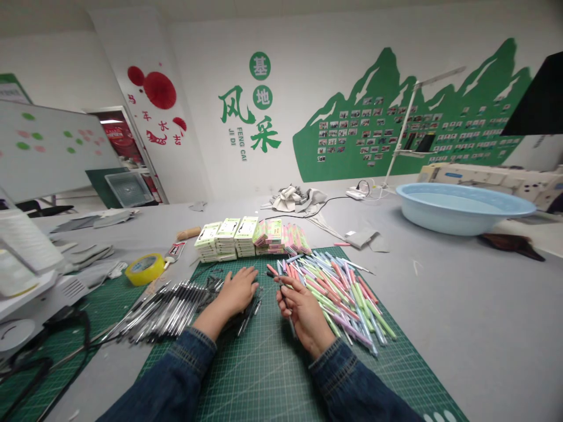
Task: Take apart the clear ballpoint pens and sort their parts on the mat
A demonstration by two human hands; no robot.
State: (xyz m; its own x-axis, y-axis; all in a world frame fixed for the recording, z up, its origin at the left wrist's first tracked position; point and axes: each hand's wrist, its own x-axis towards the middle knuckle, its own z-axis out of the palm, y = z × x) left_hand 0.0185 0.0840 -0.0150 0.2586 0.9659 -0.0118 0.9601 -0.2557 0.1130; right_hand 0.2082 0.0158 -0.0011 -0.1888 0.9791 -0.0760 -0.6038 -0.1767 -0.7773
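My left hand (237, 291) lies palm down over the right end of a pile of clear-barrelled pens with black parts (176, 308). Its fingers are stretched out and touch dark pieces at the edge of the pile. Fingers curled, my right hand (303, 313) grips a thin pen (291, 326) whose lower end shows below the palm; most of it is hidden. Just right of that hand spreads a heap of pastel pens (347, 290) in pink, green, blue and purple. Both piles rest on a green cutting mat (264, 381).
Behind the mat stand stacked white-and-green boxes (226, 237) and pink-and-green packs (281, 234). Yellow tape (144, 269) and a glue tube (175, 252) lie left. A blue basin (461, 208) sits back right, near a sewing machine (497, 176). Another white machine (26, 293) borders the left.
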